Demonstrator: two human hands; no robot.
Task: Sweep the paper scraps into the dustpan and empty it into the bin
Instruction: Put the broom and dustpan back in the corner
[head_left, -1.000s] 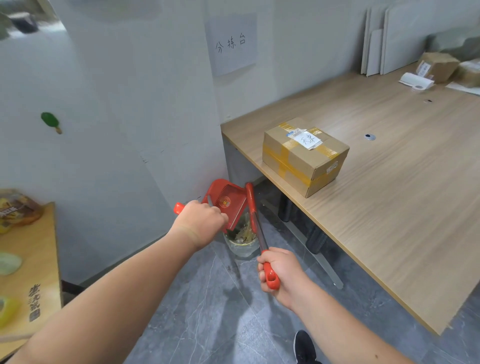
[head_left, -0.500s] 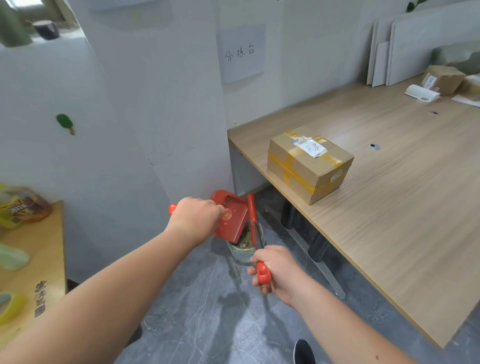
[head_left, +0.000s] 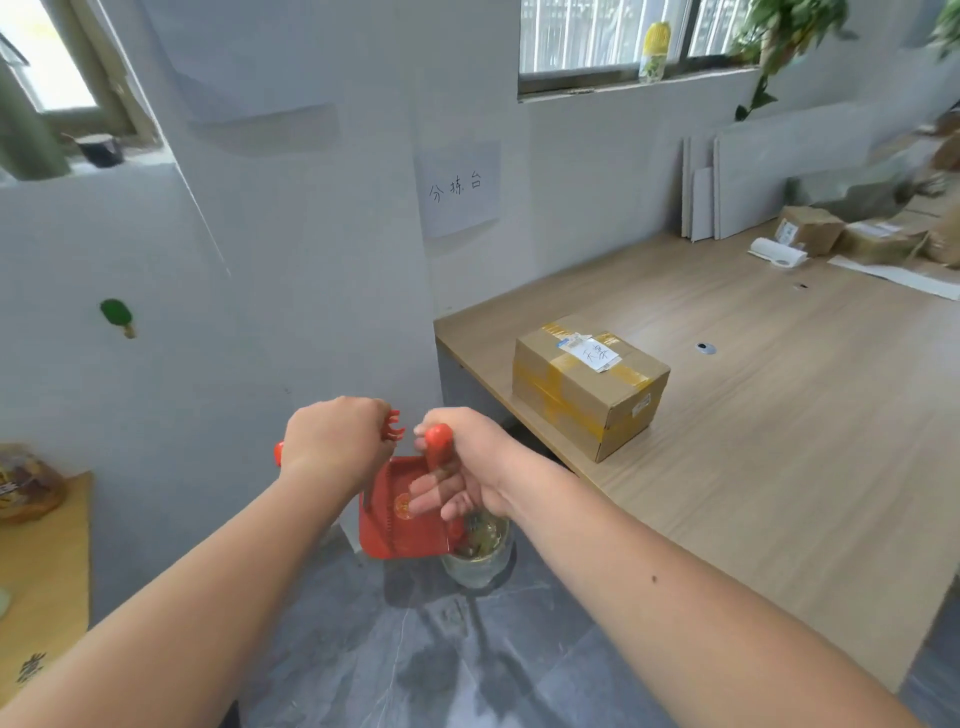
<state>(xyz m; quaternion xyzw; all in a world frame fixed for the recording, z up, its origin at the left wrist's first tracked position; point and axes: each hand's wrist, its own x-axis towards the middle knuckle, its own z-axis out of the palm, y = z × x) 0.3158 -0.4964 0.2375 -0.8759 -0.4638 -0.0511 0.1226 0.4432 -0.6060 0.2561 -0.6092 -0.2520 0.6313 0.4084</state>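
Here my left hand (head_left: 332, 447) grips the red dustpan (head_left: 400, 519), which hangs tilted below it over the clear bin (head_left: 478, 561) on the floor; my right hand (head_left: 467, 462) grips the red brush handle (head_left: 439, 441).
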